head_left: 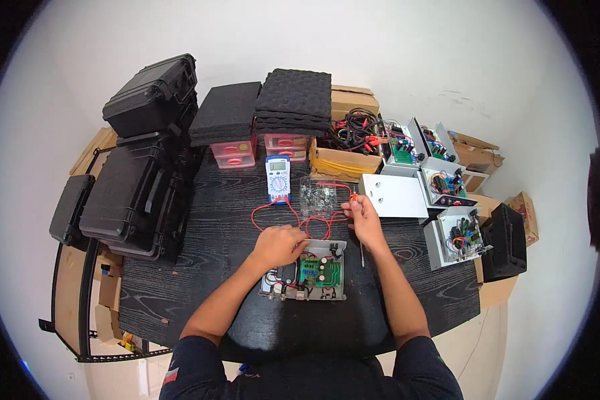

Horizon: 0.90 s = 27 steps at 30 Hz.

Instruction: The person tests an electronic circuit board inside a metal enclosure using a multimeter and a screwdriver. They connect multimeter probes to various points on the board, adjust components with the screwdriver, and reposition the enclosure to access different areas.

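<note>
Open metal chassis (327, 247) sits on the bench (413, 293) right in front of you, green circuit board (331, 273) facing up. Your left hand (279, 245) is curled at its back-left edge; can't tell if it's clamped or just resting. Your right hand (367, 223) pinches a small red-orange piece (354, 197), off to the chassis's right; can't tell if the thin shaft (363, 259) below belongs to it. Chassis should be stiff, moderate weight, a bit slick on bare metal, edges maybe sharp. Board, capacitors and loose wiring look like the fragile part. Take it by opposite outer walls, low down; keep fingers off board and wires. Red leads (254, 217) lie just behind: mind snagging.
</note>
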Tool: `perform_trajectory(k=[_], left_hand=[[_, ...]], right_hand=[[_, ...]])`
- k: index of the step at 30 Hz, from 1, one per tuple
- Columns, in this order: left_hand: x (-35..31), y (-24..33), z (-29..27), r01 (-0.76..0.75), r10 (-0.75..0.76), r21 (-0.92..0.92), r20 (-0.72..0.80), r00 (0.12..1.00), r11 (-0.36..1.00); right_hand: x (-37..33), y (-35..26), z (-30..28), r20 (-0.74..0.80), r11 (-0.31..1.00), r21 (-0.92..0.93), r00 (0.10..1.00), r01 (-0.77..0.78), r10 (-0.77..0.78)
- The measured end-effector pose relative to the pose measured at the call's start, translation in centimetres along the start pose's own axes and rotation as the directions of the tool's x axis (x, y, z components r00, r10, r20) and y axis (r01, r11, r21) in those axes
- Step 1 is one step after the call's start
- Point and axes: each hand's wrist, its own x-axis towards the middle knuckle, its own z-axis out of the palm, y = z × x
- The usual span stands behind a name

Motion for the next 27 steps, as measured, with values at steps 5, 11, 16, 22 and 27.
perform_trajectory(k=[5, 11, 16, 22, 27], left_hand=[[-0.1, -0.1, 0.1, -0.011, 0.011, -0.004, -0.012, 1.000, 1.000], [0.0, 0.2, -0.5, -0.002, -0.002, -0.058, -0.070, 0.998, 0.998], [0.2, 0.7, -0.4, 0.042, -0.063, -0.159, -0.127, 0.990, 0.986], [2.6, 2.2, -0.6, -0.112, 0.064, -0.195, -0.233, 0.970, 0.974], [5.7, 3.9, 0.9, -0.073, 0.061, -0.107, -0.107, 0.992, 0.992]], right_hand=[[0.3, 1.6, 1.0, 0.041, 0.995, 0.092, 0.999, -0.033, 0.030], [-0.3, -1.8, 1.3, 0.002, 0.977, 0.179, 0.993, 0.112, -0.115], [-1.8, -6.6, 0.7, 0.006, 0.955, 0.081, 0.958, 0.285, -0.286], [-1.4, -8.3, -0.9, -0.012, 0.935, 0.177, 0.950, 0.309, -0.312], [-0.9, -7.7, -1.2, -0.034, 0.899, 0.273, 0.937, 0.343, -0.347]])
